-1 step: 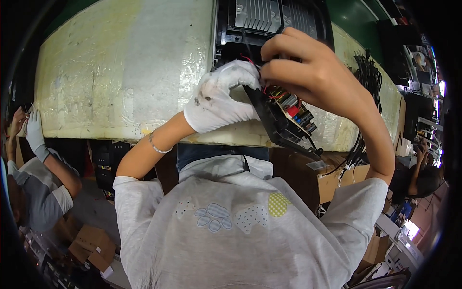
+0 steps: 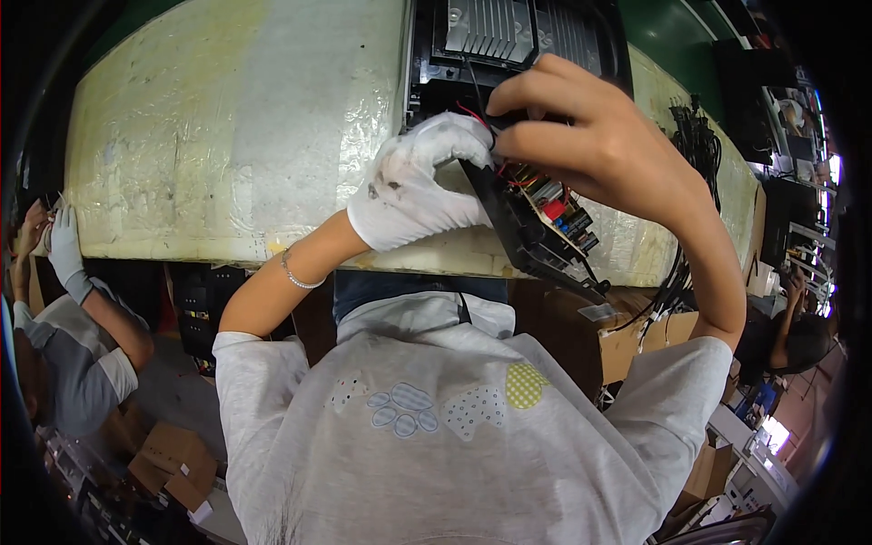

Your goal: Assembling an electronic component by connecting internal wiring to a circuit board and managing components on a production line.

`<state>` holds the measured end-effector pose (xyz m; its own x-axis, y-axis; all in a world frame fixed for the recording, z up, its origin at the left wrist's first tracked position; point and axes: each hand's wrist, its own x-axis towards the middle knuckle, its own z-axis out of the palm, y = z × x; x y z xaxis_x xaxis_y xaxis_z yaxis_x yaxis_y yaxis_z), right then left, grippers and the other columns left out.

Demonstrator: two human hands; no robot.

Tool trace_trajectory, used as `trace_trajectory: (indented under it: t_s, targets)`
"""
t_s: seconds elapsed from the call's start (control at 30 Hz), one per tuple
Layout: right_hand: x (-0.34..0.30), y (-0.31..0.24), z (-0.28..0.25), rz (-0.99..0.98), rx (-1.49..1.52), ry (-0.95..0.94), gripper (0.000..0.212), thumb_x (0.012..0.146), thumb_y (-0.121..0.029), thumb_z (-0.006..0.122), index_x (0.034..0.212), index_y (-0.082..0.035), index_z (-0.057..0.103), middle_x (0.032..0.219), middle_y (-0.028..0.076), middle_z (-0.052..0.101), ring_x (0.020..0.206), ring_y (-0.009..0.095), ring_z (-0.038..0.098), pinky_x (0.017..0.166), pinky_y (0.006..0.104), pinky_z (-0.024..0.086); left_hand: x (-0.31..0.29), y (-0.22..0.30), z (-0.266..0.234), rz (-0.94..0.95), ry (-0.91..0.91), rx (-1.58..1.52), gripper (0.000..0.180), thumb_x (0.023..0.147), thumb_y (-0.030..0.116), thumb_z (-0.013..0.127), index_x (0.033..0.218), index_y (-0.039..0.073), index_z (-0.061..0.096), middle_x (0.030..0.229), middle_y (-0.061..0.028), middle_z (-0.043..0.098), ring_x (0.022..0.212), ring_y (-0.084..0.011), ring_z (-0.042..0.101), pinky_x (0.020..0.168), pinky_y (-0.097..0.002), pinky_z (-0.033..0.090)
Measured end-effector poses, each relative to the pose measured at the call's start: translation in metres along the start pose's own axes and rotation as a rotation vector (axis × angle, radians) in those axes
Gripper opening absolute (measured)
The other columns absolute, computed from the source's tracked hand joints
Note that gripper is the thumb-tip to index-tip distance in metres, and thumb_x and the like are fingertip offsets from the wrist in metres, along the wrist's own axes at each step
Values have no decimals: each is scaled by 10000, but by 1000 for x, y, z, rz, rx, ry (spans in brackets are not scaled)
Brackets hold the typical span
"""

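Left glove (image 2: pixel 409 186) is gripping the black case (image 2: pixel 516 227) by its far end, long axis slanting nearer-right, right hand (image 2: pixel 590 136) curling close above, can't tell if holding anything.

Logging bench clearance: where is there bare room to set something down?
Widest: the tabletop between a co-worker's gloved hand and the gloved left hand. Smaller: right of the circuit board, short of the black cables. Crowded: around the right hand, with black casing and heatsink.

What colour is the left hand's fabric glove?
The fabric glove is white, darkly smudged, clearest in the head view.
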<state>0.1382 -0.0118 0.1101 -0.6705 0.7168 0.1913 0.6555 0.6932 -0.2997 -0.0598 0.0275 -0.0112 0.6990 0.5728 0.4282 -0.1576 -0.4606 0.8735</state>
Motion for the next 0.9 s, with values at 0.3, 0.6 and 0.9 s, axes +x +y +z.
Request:
trace_trajectory:
  t_s: [0.3,0.6,0.9]
  targets:
    - [-10,3,2,10,204,-95,242,678,17,701,895,-12,598,936,86,626,851,284,556,689,363,486,-3,-4,-5,14,-39,26,370,682,286,839,943,117,640,1052,-55,619,926,-220,635,784,-329,536]
    - [-7,0,2,38,236,-114,235,678,35,709,891,-8,621,889,84,597,865,275,568,716,357,479,-3,-1,-11,-44,-103,83,380,694,292,823,994,125,658,1095,-52,615,947,-226,629,791,-323,530]
    - [8,-19,0,58,-27,46,314,601,13,700,902,-7,615,976,82,611,869,264,555,693,332,484,-3,14,-9,-115,-87,159,409,674,247,836,987,83,628,1104,-60,620,991,-234,621,831,-328,520]
